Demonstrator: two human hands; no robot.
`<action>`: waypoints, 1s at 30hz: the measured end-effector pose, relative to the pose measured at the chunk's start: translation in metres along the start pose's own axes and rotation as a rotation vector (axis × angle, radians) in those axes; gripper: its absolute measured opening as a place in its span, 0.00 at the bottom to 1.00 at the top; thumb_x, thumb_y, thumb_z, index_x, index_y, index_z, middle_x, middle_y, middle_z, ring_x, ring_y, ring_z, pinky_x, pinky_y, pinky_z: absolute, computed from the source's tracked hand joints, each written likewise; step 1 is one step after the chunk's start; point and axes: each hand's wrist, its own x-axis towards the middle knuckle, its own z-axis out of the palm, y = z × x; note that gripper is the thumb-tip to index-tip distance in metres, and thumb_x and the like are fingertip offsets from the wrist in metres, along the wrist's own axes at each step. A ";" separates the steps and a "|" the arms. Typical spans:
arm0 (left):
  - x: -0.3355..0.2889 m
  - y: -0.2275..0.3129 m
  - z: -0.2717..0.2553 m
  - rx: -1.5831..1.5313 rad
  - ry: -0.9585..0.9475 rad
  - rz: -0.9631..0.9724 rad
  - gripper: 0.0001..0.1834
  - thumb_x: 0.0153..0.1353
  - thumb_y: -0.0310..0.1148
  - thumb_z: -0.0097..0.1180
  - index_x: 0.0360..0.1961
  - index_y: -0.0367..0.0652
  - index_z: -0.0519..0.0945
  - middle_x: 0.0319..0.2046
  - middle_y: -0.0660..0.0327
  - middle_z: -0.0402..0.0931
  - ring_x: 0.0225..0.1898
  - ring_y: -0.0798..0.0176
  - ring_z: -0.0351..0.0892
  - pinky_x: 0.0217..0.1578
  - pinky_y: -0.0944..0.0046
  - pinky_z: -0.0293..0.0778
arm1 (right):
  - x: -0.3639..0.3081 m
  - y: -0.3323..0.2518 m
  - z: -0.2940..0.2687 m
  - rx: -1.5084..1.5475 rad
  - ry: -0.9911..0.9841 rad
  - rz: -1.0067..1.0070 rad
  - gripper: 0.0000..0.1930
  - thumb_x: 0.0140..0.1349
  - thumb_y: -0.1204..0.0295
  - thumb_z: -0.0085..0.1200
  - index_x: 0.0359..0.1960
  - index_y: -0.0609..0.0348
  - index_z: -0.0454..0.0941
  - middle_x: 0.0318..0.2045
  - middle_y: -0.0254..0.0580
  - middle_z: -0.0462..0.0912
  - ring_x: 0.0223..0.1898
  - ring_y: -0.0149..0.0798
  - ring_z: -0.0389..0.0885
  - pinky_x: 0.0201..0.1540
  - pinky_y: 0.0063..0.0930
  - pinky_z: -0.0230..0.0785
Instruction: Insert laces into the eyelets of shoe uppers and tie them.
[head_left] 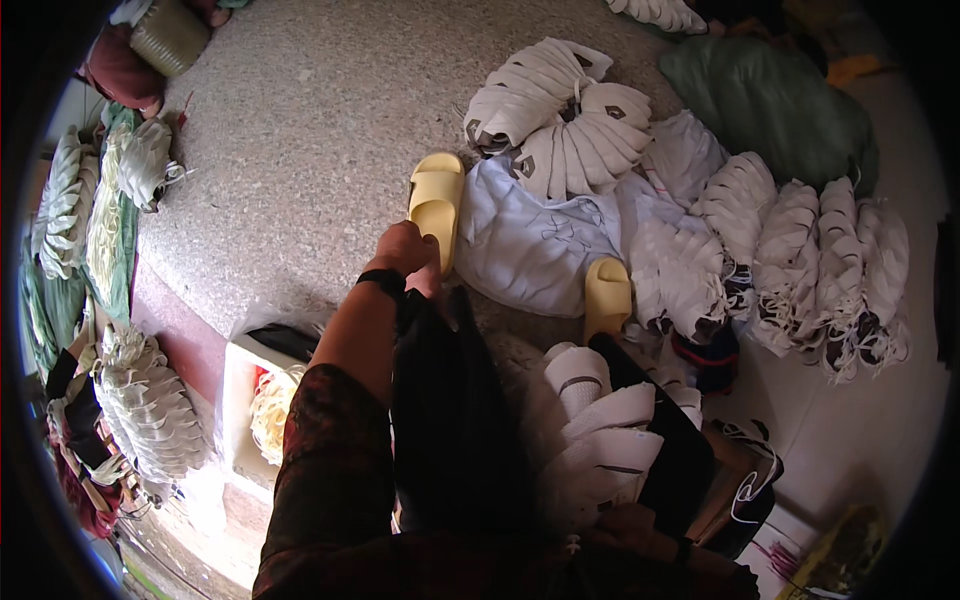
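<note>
My left hand (403, 248) reaches forward with curled fingers, beside the heel end of a yellow slide slipper (436, 192) on the speckled floor. Whether those fingers grip the slipper or something smaller is hidden. Just behind the hand shows part of my bare foot (428, 279), below black trousers. Over my lap lies a stack of white shoe uppers (592, 425), nested one in another. Down at its lower end, in shadow, my right hand (637, 527) has its fingers bent around the stack. A second yellow slipper (607, 297) is farther right.
Bundled shoe uppers (585, 140) lie on a white sack (535, 240) ahead, with several more bundles (790, 250) at right. Behind them is a green sack (770, 105). A white foam box (240, 410) and another bundle (150, 405) stand left. Another person (125, 65) sits far left.
</note>
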 end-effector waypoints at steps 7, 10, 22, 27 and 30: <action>-0.002 0.001 -0.007 -0.063 -0.012 -0.030 0.23 0.51 0.45 0.49 0.39 0.34 0.79 0.40 0.43 0.76 0.45 0.46 0.75 0.47 0.55 0.71 | 0.003 -0.007 -0.006 0.016 0.011 -0.005 0.11 0.57 0.60 0.53 0.27 0.51 0.80 0.21 0.42 0.77 0.26 0.41 0.79 0.27 0.31 0.71; -0.004 0.001 -0.011 -0.022 -0.055 -0.002 0.22 0.51 0.43 0.49 0.38 0.35 0.79 0.41 0.44 0.76 0.45 0.47 0.75 0.48 0.56 0.70 | 0.005 -0.010 -0.007 0.011 -0.004 -0.003 0.11 0.57 0.59 0.52 0.28 0.51 0.80 0.22 0.42 0.77 0.26 0.42 0.79 0.27 0.32 0.71; 0.015 -0.012 0.004 0.032 -0.076 0.035 0.20 0.51 0.39 0.49 0.40 0.35 0.78 0.44 0.42 0.74 0.49 0.46 0.73 0.50 0.56 0.69 | 0.003 -0.004 -0.004 -0.001 0.023 -0.074 0.09 0.56 0.61 0.52 0.32 0.48 0.80 0.22 0.41 0.77 0.25 0.41 0.78 0.26 0.32 0.71; -0.003 0.015 -0.001 -0.017 0.006 -0.056 0.20 0.51 0.38 0.48 0.40 0.35 0.78 0.43 0.43 0.74 0.49 0.46 0.73 0.50 0.56 0.69 | 0.002 -0.001 -0.004 -0.005 0.076 -0.117 0.10 0.55 0.60 0.53 0.32 0.49 0.81 0.22 0.41 0.77 0.25 0.42 0.79 0.26 0.33 0.71; 0.006 -0.001 -0.002 -0.014 0.020 0.031 0.21 0.51 0.43 0.49 0.36 0.34 0.79 0.38 0.43 0.77 0.44 0.46 0.76 0.46 0.57 0.71 | 0.000 -0.002 -0.003 -0.015 0.012 -0.044 0.10 0.54 0.60 0.53 0.31 0.50 0.81 0.21 0.42 0.77 0.25 0.42 0.79 0.26 0.34 0.71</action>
